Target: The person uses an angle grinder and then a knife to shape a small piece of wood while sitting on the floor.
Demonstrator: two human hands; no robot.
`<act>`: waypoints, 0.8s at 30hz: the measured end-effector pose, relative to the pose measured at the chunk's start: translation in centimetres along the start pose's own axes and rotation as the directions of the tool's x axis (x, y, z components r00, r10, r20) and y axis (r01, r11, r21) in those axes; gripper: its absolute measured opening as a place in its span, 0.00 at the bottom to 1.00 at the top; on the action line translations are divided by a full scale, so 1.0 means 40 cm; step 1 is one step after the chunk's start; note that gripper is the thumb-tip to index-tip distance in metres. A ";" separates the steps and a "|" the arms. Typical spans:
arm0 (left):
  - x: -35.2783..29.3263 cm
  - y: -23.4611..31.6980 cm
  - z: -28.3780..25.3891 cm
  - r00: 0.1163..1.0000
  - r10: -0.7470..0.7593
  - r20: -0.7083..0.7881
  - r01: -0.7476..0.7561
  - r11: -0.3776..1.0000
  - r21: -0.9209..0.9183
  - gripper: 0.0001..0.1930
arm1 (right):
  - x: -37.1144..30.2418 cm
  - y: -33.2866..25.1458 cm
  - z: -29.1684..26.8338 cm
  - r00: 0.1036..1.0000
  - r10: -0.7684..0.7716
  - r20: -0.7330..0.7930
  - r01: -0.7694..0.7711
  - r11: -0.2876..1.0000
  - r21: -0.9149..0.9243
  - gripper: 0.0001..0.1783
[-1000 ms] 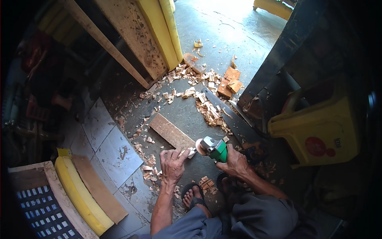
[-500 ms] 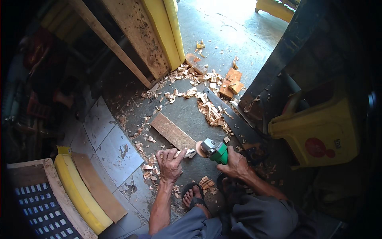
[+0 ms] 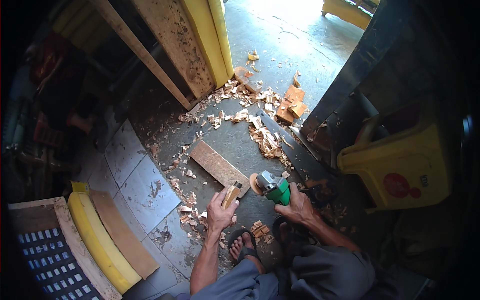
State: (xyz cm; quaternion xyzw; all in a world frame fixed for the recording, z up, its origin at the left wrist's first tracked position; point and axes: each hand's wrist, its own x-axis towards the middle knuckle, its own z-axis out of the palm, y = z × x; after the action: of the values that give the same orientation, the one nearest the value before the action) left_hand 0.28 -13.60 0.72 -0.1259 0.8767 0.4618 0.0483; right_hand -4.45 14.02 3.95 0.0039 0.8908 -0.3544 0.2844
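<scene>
Low over the floor, the left hand [image 3: 220,212] pinches a small wood block [image 3: 231,195] at its top end — presenting it to the sanding disc. At three o'clock, the right hand [image 3: 298,206] clasps the green angle grinder [image 3: 271,186], steadying it beside the plank [image 3: 218,167].

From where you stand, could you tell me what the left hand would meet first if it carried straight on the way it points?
Probably the wooden board on the floor: the left hand, holding a small wood block, points at its near end.
</scene>
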 end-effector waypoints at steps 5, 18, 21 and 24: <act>-0.003 -0.002 0.020 1.000 0.019 0.015 -0.018 0.999 -0.040 0.30 | -0.002 -0.001 -0.003 0.998 -0.021 -0.057 0.021 1.000 0.007 0.37; -0.010 -0.035 0.015 0.991 -0.045 0.128 0.097 0.896 -0.433 0.30 | -0.011 0.023 -0.020 0.994 0.000 0.111 -0.019 0.985 0.170 0.39; 0.001 -0.024 0.001 0.995 0.003 0.098 0.029 0.947 -0.319 0.30 | -0.019 0.014 -0.020 0.991 -0.020 0.136 -0.003 0.986 0.165 0.39; 0.001 -0.006 -0.013 0.996 0.019 0.085 0.001 0.974 -0.226 0.31 | -0.023 -0.001 -0.020 0.989 -0.040 0.142 0.021 0.990 0.137 0.40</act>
State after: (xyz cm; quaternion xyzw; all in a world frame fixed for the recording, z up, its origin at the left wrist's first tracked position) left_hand 0.31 -14.18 0.82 -0.1065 0.8161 0.5638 0.0694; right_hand -4.11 14.68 4.92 -0.0160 0.8417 -0.4178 0.3416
